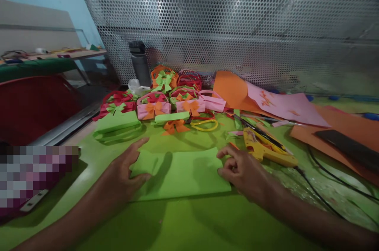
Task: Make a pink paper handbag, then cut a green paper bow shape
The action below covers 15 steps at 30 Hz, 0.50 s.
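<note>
A folded green foam sheet (183,174) lies flat on the green table (189,227) in front of me. My left hand (126,174) grips its raised left end between thumb and fingers. My right hand (241,172) rests at the sheet's right edge with its fingers curled, pinching that edge.
A yellow glue gun (266,149) with a black cord lies right of my right hand. Behind the sheet stand several paper baskets with bows (154,108), a green folded piece (117,124), orange and pink sheets (266,99), a dark bottle (140,63) and a perforated metal screen (237,25).
</note>
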Each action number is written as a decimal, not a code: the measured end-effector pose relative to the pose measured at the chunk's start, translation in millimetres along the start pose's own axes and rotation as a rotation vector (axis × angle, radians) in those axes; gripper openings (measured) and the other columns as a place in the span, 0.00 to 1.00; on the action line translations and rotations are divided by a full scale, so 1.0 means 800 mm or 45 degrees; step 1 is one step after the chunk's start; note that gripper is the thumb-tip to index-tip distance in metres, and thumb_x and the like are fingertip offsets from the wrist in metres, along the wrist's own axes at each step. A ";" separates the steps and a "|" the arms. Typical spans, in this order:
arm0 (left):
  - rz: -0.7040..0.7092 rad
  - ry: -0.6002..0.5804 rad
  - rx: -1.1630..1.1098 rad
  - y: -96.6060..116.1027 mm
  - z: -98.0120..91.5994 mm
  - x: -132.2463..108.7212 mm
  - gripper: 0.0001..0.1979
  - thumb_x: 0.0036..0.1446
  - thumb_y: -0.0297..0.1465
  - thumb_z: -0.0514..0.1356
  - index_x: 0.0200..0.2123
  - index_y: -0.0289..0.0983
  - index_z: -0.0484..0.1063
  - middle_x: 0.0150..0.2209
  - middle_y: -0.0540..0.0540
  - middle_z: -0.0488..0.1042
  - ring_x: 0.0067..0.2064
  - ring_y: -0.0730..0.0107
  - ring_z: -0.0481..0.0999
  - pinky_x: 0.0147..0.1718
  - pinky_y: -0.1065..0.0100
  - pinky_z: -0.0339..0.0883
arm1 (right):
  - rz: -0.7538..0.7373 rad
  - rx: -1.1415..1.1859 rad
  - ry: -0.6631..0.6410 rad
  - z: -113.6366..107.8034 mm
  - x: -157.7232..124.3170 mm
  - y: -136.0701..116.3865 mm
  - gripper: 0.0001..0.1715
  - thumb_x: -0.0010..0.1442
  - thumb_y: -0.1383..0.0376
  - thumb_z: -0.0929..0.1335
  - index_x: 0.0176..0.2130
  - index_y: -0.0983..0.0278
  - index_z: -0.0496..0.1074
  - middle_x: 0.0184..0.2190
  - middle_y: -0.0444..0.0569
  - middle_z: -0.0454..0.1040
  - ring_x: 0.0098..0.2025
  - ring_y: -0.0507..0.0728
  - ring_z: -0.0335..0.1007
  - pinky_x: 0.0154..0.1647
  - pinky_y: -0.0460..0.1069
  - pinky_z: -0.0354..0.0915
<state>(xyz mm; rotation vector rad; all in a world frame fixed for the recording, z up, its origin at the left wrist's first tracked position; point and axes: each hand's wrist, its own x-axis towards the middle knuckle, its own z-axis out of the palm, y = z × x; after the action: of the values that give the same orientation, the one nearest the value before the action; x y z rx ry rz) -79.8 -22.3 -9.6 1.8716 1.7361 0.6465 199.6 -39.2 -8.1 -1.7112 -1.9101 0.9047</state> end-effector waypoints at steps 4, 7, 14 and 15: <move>0.036 0.032 0.020 0.012 -0.002 -0.005 0.34 0.47 0.33 0.55 0.59 0.40 0.54 0.60 0.42 0.58 0.57 0.49 0.61 0.48 0.57 0.64 | -0.054 -0.101 -0.025 0.001 -0.006 -0.006 0.08 0.50 0.75 0.62 0.32 0.65 0.67 0.15 0.36 0.59 0.18 0.47 0.52 0.19 0.43 0.48; 0.028 0.017 0.008 0.016 -0.004 -0.009 0.31 0.48 0.34 0.54 0.57 0.38 0.57 0.58 0.40 0.61 0.57 0.48 0.62 0.49 0.55 0.61 | -0.055 -0.203 -0.089 0.002 -0.015 -0.011 0.11 0.48 0.76 0.62 0.31 0.65 0.69 0.15 0.36 0.60 0.18 0.47 0.52 0.19 0.43 0.47; -0.061 -0.063 0.166 0.008 -0.007 -0.007 0.32 0.47 0.37 0.53 0.58 0.39 0.56 0.57 0.41 0.64 0.53 0.48 0.67 0.47 0.56 0.63 | -0.082 -0.351 -0.019 0.009 -0.028 -0.016 0.07 0.48 0.74 0.64 0.26 0.64 0.69 0.19 0.40 0.65 0.22 0.49 0.57 0.22 0.45 0.48; -0.062 -0.066 0.171 0.006 -0.007 -0.006 0.32 0.48 0.37 0.53 0.58 0.39 0.56 0.57 0.42 0.64 0.53 0.48 0.67 0.47 0.56 0.63 | -0.097 -0.338 -0.005 0.010 -0.028 -0.016 0.06 0.49 0.73 0.64 0.26 0.64 0.69 0.20 0.40 0.65 0.22 0.49 0.57 0.22 0.45 0.49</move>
<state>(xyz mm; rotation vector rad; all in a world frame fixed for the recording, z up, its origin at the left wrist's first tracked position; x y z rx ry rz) -80.1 -27.4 -2.2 1.9108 1.8253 0.4688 188.7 -63.3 -1.9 -1.7668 -2.1616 0.6500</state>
